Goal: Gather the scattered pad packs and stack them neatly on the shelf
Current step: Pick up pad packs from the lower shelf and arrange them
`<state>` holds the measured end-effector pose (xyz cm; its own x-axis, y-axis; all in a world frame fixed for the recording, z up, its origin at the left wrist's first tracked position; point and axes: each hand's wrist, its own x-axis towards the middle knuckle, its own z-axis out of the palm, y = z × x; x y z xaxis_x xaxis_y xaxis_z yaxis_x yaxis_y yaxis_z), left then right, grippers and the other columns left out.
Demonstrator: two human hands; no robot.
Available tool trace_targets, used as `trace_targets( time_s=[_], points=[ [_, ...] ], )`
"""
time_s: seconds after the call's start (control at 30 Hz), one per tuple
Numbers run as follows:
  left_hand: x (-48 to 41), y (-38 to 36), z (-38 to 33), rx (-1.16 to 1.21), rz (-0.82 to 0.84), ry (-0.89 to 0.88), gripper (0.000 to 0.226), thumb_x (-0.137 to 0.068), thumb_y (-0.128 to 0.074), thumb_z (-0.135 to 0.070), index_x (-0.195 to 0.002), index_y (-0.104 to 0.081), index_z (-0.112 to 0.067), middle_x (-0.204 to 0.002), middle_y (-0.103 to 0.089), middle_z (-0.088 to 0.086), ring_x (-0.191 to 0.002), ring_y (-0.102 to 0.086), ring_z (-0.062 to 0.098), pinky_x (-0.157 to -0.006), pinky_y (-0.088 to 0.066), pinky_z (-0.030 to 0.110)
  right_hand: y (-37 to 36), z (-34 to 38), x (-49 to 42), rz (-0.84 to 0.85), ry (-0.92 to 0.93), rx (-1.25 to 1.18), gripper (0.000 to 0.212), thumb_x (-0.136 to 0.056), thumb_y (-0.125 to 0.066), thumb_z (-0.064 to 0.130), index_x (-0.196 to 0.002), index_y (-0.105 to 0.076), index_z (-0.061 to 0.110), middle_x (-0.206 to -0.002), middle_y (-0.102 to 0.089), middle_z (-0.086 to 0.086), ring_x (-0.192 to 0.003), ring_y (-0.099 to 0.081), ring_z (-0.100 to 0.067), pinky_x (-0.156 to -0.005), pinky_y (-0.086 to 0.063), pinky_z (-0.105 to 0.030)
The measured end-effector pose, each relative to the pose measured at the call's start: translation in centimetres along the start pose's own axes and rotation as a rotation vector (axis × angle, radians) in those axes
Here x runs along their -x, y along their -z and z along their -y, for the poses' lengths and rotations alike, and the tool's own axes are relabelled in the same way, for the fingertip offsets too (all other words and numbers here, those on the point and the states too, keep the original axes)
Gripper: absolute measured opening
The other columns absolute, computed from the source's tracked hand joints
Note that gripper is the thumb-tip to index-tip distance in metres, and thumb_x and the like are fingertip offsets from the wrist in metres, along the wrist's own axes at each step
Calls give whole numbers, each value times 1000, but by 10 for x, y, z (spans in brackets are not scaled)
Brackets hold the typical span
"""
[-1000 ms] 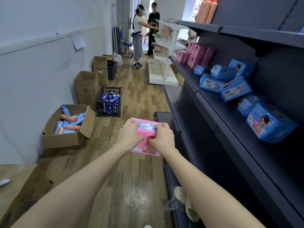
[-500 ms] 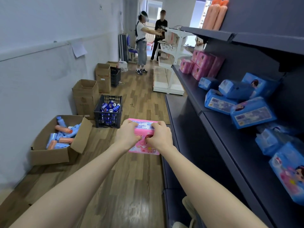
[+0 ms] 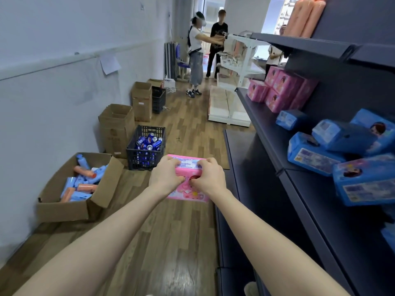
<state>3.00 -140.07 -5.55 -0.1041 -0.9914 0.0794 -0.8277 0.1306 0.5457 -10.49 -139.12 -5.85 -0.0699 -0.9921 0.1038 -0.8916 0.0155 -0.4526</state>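
A pink pad pack (image 3: 189, 167) is held out in front of me over the wooden floor. My left hand (image 3: 165, 176) grips its left side and my right hand (image 3: 210, 178) grips its right side, thumbs curled over the near face. To the right runs a dark shelf (image 3: 299, 180). Several blue pad packs (image 3: 333, 150) lie jumbled on it beside me. Farther along the same shelf, pink pad packs (image 3: 282, 88) stand stacked in a group.
On the left floor sit an open cardboard box of bottles (image 3: 79, 189), a black crate of cans (image 3: 146, 147) and more cardboard boxes (image 3: 117, 124). Two people (image 3: 196, 54) stand by a white rack (image 3: 233, 82) at the far end of the aisle.
The view has advanced down the aisle with the pink pack still held in both hands. The blue packs slid toward the right edge of view and the pink stack is nearer.
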Motion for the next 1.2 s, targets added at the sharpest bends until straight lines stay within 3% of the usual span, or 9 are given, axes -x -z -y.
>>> trace_targets(
  time_s=[0.6, 1.2],
  points=[
    [-237, 12, 30, 31, 54, -160, 56, -79, -70, -24, -130, -51, -13, -135, -44, 5, -117, -51, 27, -99, -41, 38, -18, 18, -215, -130, -112, 43, 44, -78, -65, 25, -119, -54, 12, -123, -47, -6, -108, -50, -26, -86, -43, -31],
    [-389, -54, -20, 32, 111, -242, 53, -79, -71, -25, -128, -54, -14, -135, -45, 3, -118, -50, 23, -94, -38, 32, -9, -66, -349, -138, -244, 54, 49, -78, -66, 28, -123, -53, 13, -123, -46, -6, -108, -49, -28, -88, -46, -35]
  ],
)
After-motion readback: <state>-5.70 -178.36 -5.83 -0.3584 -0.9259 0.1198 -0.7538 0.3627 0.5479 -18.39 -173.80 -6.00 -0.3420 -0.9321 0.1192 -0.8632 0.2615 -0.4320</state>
